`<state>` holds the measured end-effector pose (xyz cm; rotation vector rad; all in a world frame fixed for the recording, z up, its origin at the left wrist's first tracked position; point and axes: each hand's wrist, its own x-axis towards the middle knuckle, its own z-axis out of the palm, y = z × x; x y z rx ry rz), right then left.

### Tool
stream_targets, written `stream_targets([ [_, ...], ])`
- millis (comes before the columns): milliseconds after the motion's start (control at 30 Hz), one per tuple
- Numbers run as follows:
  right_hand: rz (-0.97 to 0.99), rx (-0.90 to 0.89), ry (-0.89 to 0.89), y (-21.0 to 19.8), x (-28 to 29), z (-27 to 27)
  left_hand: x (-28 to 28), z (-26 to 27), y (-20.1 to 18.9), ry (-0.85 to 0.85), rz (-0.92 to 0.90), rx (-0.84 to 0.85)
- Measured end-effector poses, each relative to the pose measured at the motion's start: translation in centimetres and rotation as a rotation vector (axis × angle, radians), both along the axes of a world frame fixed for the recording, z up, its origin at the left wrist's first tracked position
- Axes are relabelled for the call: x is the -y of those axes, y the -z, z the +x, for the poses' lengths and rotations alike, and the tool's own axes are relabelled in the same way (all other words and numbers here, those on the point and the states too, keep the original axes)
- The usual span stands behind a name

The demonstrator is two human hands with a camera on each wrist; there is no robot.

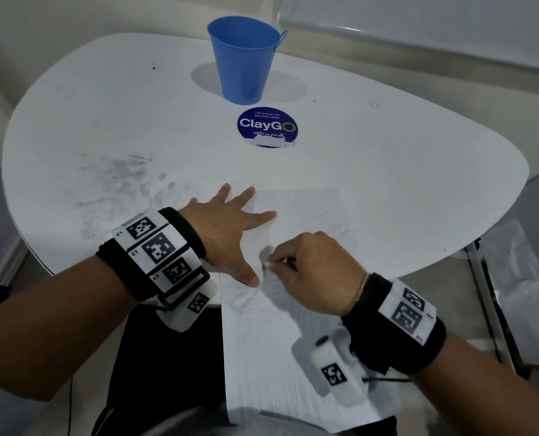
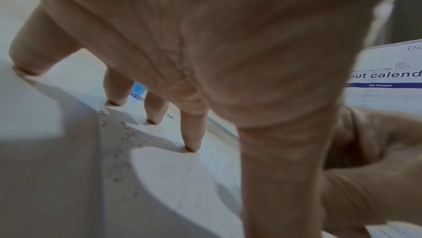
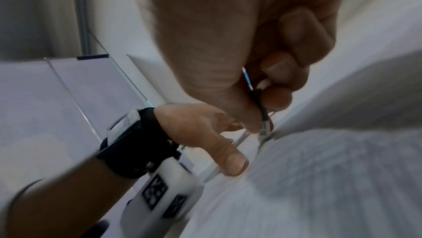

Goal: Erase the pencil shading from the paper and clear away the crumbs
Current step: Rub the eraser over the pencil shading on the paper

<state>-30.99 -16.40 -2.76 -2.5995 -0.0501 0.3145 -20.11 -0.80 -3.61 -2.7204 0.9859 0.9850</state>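
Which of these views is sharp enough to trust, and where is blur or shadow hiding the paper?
Head view: sharpest, though bowed at the edges; the right hand shadows the paper. Left wrist view: soft close-up; the left hand shades the crumbs. Right wrist view: motion-smeared.

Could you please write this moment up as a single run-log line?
left hand: flat, pressing paper | right hand: pinching eraser on paper | crumbs: on sheet | blue bucket: upright, far side of table
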Motion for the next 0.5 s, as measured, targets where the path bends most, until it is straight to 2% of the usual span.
stream_targets([
  [67,-0.008,-0.017,0.025,-0.1,0.6,0.6,0.0,0.0,-0.1,-0.003,0.002,0.002],
  [167,-0.047,0.042,0.167,0.2,2.6,1.8,0.0,0.0,0.0,-0.007,0.002,0.002],
  [200,-0.057,0.052,0.171,0.3,2.6,1.7,0.0,0.0,0.0,-0.006,0.004,0.003],
  [333,0.003,0.001,0.008,0.1,0.2,0.0,0.1,0.0,0.1,-0.005,0.004,0.006],
  [500,-0.017,0.033,0.158,0.6,2.7,1.6,-0.1,-0.1,0.0,-0.012,-0.002,-0.001],
])
